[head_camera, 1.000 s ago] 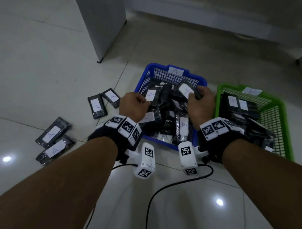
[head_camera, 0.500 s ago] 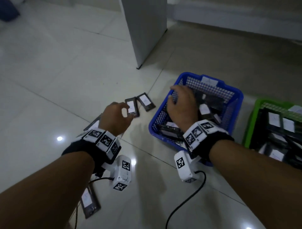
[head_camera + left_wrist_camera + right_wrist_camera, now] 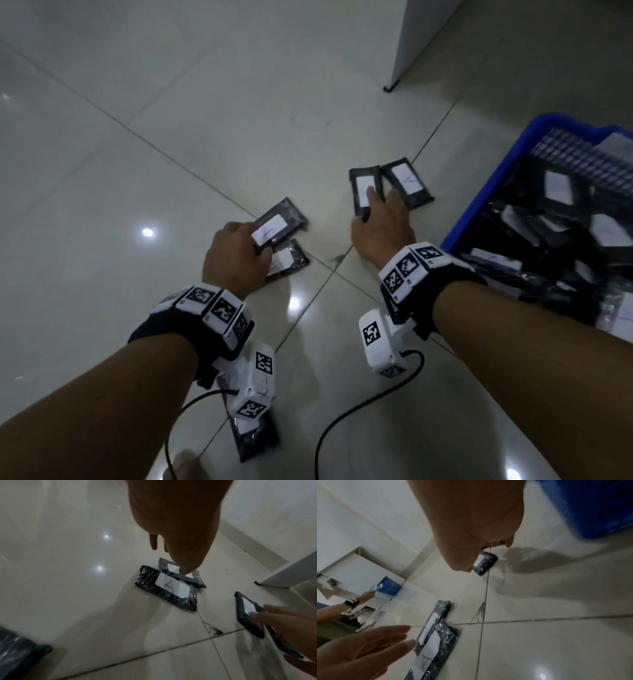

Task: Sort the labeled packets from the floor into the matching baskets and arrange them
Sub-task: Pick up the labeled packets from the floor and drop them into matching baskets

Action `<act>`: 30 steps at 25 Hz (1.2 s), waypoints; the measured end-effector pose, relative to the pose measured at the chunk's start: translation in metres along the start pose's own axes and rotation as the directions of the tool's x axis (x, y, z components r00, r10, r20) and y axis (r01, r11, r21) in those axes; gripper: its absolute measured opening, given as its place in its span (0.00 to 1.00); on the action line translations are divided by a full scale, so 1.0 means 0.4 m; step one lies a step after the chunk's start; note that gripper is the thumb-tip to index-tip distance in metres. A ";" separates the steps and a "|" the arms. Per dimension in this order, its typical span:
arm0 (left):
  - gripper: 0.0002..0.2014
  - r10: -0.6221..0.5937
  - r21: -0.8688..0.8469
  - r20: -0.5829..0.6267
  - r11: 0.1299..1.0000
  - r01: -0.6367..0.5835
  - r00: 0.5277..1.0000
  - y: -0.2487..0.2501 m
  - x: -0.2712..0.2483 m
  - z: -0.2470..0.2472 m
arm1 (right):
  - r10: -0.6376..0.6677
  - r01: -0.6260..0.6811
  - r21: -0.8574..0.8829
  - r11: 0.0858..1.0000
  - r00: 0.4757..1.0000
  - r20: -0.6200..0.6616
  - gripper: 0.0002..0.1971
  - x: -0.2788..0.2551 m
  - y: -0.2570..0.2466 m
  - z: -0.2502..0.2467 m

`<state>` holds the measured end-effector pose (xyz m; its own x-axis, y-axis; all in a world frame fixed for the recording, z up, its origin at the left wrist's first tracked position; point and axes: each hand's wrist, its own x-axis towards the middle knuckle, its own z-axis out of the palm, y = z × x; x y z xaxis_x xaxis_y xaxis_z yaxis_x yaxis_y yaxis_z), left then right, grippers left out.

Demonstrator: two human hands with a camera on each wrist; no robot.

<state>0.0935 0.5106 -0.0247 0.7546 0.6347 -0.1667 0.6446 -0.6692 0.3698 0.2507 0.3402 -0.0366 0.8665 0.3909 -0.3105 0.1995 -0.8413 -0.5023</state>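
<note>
Black wrapped packets with white labels lie on the tiled floor. My left hand (image 3: pixel 255 240) reaches down with straight fingers and touches the farther packet (image 3: pixel 281 222) of an overlapping pair; the nearer packet (image 3: pixel 167 588) is marked A. My right hand (image 3: pixel 375 200) lays straight fingers on the label of another packet (image 3: pixel 363 190), which lies beside a fourth packet (image 3: pixel 407 183). Neither hand holds anything. The blue basket (image 3: pixel 479 198), at the right, is full of packets.
One more packet (image 3: pixel 253 440) lies near my left forearm, under the wrist camera, with black cables beside it. A white cabinet foot (image 3: pixel 390 87) stands far right. Another person's arm (image 3: pixel 342 605) reaches toward a blue bin (image 3: pixel 389 586) far off.
Both hands left the blue basket and came down to the packets on the floor. The view swung left, so the green basket is out of sight.
</note>
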 end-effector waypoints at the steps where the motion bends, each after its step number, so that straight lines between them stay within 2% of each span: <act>1: 0.20 0.017 -0.002 -0.005 1.000 -0.017 1.000 -0.017 0.016 0.008 | 0.023 -0.023 -0.039 0.999 1.000 -0.001 0.31 0.013 -0.001 0.016; 5: 0.23 0.024 -0.062 -0.005 0.998 -0.024 1.000 -0.051 0.063 0.049 | 0.033 -0.039 -0.112 0.993 0.998 -0.061 0.28 0.042 0.005 0.070; 7: 0.25 0.036 -0.081 0.015 0.996 -0.035 0.999 -0.054 0.077 0.067 | -0.078 0.064 -0.085 0.994 0.981 -0.178 0.25 0.024 0.017 0.084; 9: 0.24 0.047 -0.087 0.012 0.995 -0.046 0.999 -0.055 0.088 0.073 | -0.158 0.148 -0.060 0.987 0.958 -0.241 0.22 -0.002 0.025 0.088; 11: 0.23 0.008 -0.125 0.003 0.992 -0.008 1.000 -0.050 0.095 0.066 | -0.137 0.138 -0.009 0.990 0.966 -0.220 0.27 -0.023 0.022 0.087; 13: 0.27 -0.044 -0.166 0.007 0.985 0.045 0.999 -0.040 0.102 0.048 | -0.035 0.057 0.178 0.982 0.992 -0.124 0.33 -0.036 0.008 0.077; 14: 0.28 -0.063 -0.190 0.015 0.980 0.064 0.998 -0.030 0.105 0.039 | -0.003 0.020 0.271 0.962 0.998 -0.064 0.32 -0.042 0.001 0.070; 16: 0.27 -0.084 -0.220 0.020 0.972 0.087 0.996 -0.016 0.105 0.032 | -0.021 0.027 0.371 0.928 1.000 -0.019 0.22 -0.053 -0.009 0.058; 18: 0.23 -0.091 -0.231 0.012 0.969 0.092 0.996 0.000 0.101 0.031 | -0.041 0.069 0.440 0.895 0.996 -0.074 0.12 -0.065 -0.025 0.023; 21: 0.14 -0.077 -0.258 -0.004 0.963 0.074 0.997 0.059 0.087 0.024 | -0.043 0.131 0.507 0.852 0.982 -0.182 0.09 -0.075 -0.030 -0.067; 25: 0.11 0.028 -0.342 -0.074 0.938 -0.051 0.997 0.196 0.074 0.018 | 0.016 0.186 0.512 0.839 0.931 -0.364 0.12 -0.085 0.036 -0.185; 28: 0.11 0.076 -0.497 -0.115 0.859 -0.123 0.990 0.330 0.065 0.034 | 0.086 0.182 0.500 0.847 0.881 -0.466 0.14 -0.094 0.130 -0.260; 30: 0.10 0.078 -0.618 -0.134 0.773 -0.145 0.988 0.439 0.053 0.055 | 0.127 0.180 0.483 0.857 0.834 -0.536 0.18 -0.110 0.209 -0.319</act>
<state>0.2255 0.3983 0.0168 0.7793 0.6265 -0.0131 0.3125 -0.3705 0.8747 0.2877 0.2052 0.0382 0.9937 0.0193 0.1103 0.1063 -0.4703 -0.8761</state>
